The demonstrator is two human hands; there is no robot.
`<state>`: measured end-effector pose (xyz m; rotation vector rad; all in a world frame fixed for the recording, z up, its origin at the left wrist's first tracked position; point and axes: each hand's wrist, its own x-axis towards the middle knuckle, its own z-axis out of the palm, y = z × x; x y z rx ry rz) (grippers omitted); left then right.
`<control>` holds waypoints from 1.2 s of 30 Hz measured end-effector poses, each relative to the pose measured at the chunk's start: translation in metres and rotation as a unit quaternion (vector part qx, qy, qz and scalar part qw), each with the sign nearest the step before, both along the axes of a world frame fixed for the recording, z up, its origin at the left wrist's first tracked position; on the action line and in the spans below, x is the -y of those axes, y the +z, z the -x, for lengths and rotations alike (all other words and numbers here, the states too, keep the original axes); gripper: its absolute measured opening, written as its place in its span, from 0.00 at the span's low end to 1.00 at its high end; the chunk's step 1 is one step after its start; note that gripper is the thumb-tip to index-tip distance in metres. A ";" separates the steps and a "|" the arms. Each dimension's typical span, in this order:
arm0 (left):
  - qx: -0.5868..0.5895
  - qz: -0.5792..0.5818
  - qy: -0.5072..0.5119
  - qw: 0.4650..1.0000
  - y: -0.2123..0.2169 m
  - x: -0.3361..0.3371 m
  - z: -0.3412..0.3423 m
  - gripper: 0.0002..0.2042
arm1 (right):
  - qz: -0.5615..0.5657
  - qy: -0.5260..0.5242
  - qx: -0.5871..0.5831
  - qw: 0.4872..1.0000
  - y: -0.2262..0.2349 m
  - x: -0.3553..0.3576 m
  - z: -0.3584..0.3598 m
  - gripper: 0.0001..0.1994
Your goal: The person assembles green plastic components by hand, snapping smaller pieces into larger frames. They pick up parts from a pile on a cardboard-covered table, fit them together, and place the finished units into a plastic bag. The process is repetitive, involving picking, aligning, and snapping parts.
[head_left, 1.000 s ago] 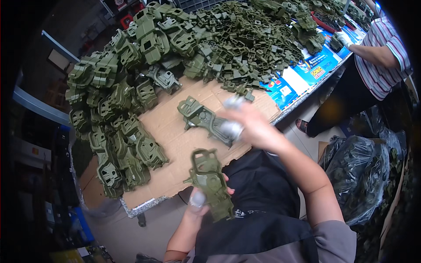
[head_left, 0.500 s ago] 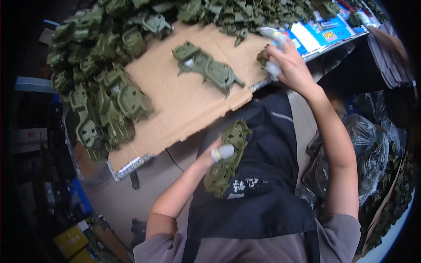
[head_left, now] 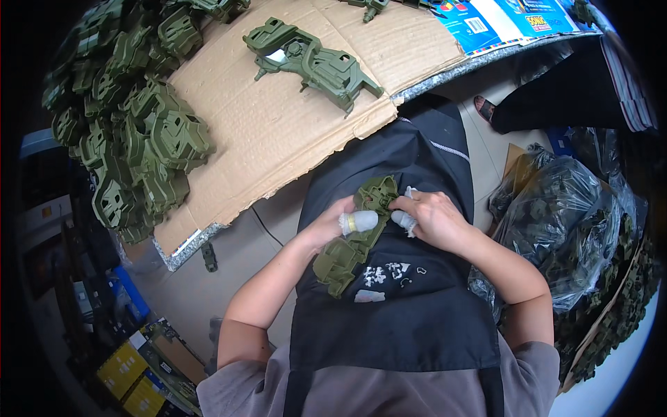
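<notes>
While my left hand (head_left: 335,224) is curled firmly around the olive plastic part (head_left: 338,263) over the black apron (head_left: 417,326), my right hand (head_left: 432,219) pinches its far end; it looks light, stiff, hard to crush, best gripped along its sides.

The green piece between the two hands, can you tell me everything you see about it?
The green piece is long, olive green and looks like moulded plastic, with raised edges and hollows. It is held slanting above the black apron, its far end toward the right. The left hand grips it, a wrapped thumb across it. The right hand has its fingertips at the far end, which they partly hide.
</notes>
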<state>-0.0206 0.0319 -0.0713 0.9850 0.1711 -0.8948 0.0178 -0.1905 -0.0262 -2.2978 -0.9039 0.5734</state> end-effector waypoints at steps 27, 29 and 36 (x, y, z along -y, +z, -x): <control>-0.065 0.079 0.135 0.986 -0.018 0.013 -0.009 0.26 | 0.073 -0.107 0.400 0.908 0.060 0.004 -0.202 0.18; -0.062 0.092 0.147 0.983 -0.020 0.012 0.004 0.26 | 0.092 -0.075 0.375 0.920 0.048 -0.015 -0.228 0.18; -0.178 0.150 0.091 0.968 0.001 0.025 0.012 0.25 | -0.041 -0.048 0.286 0.956 0.067 0.017 -0.232 0.15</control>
